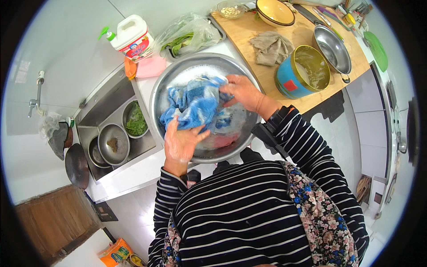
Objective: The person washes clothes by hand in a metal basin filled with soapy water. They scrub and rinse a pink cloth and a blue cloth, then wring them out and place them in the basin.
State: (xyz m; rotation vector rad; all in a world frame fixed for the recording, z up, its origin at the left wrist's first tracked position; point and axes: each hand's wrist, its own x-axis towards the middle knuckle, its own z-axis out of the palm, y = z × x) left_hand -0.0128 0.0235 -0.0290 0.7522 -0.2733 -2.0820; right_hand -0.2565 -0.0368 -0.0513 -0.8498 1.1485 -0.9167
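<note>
A wet blue-and-white patterned cloth is bunched up in a round stainless steel basin of sudsy water. My left hand has hold of its near edge, some fingers hidden by the folds and suds on the skin. On the cloth's right side, the fingers of my right hand grip a fold. Part of the blue cloth hangs into the cloudy water. Under the surface near the basin's front lies a reddish-pink cloth, partly blurred by the water.
Left of the basin, a sink holds metal bowls, one with leafy greens. A detergent jug and bagged vegetables stand behind. On the wooden board are a grey rag, a blue tin bucket and a metal pan.
</note>
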